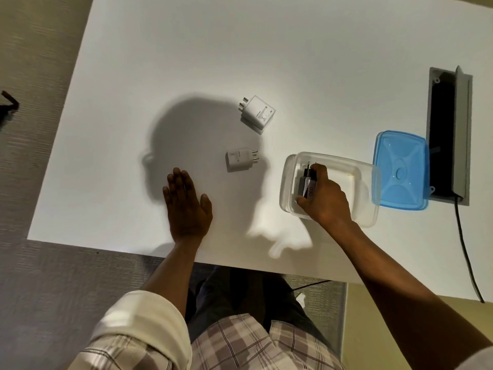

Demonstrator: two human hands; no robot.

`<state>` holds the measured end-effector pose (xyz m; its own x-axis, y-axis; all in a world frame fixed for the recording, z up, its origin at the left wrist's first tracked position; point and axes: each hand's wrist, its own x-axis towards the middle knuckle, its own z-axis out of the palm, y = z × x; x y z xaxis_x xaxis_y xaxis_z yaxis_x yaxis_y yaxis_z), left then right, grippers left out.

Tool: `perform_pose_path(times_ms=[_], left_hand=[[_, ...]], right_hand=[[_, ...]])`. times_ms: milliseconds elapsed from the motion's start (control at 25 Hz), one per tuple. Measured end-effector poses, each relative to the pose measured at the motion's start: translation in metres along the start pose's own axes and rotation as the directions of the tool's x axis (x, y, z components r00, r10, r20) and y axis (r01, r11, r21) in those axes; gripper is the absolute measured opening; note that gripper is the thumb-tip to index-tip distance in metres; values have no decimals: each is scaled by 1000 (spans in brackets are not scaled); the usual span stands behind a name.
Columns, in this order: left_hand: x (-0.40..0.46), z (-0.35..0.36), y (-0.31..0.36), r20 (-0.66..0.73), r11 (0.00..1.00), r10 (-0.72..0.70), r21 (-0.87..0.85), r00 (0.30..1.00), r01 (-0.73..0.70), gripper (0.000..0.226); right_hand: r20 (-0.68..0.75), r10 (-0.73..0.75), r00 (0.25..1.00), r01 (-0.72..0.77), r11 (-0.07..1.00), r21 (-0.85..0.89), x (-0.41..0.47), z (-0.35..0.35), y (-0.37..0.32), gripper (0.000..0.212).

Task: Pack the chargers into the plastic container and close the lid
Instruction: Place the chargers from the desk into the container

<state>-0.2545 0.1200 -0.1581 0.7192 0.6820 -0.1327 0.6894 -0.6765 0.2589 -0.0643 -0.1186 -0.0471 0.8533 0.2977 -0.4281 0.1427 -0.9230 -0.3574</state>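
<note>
Right hand [324, 194] is reaching into the clear tub [368, 209], forearm coming in from the lower right, wrist over the near rim. Fingers curled round a dark charger [306, 185], thumb on its near end, pins pointing away past the fingertips. Charger is inside the tub's outline; can't tell if it touches the bottom.

Left hand [186, 206] lies flat on the table [160, 76], palm down, fingers straight and together, thumb splayed right. Holding nothing. Rolled-up plaid sleeve [133, 329] on that arm, below the table edge.

Two white chargers out on the table, both beyond the left fingertips and to their right:
- small one [238, 159], nearer, pins pointing right toward the tub, just left of the tub's far-left corner
- bigger one [258, 113], farther out, pins pointing up-left

Both sit apart from each other and from either hand. Bare tabletop between them and the tub.

Blue lid [401, 169] lies off the tub, to the right of the right knuckles, its left edge overlapping the tub's right rim. Its right side covers part of a cable hatch [450, 134] set in the table; a black cable [466, 252] runs from the hatch toward the near edge.
</note>
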Motion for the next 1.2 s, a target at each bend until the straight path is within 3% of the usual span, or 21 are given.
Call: perform_pose_path(times_ms=[280,640,880,1200], left_hand=[[2,-1,-1,-20,1000,-2,-2,1000,2,74],[1,0,1,-6,1000,-4,-19,1000,4,75],[0,-3,2,-2,1000,-8,-20,1000,8,74],[0,-5,3,-8,999,-5,-31,1000,4,74]], right_hand=[[74,-15,997,12,999,38,16,18,-10,66],[70,-23,997,14,992,128,17,19,1,88],[-71,9,997,8,970,242,8,19,3,62],[-74,-17,997,39,954,298,4,15,1,51]])
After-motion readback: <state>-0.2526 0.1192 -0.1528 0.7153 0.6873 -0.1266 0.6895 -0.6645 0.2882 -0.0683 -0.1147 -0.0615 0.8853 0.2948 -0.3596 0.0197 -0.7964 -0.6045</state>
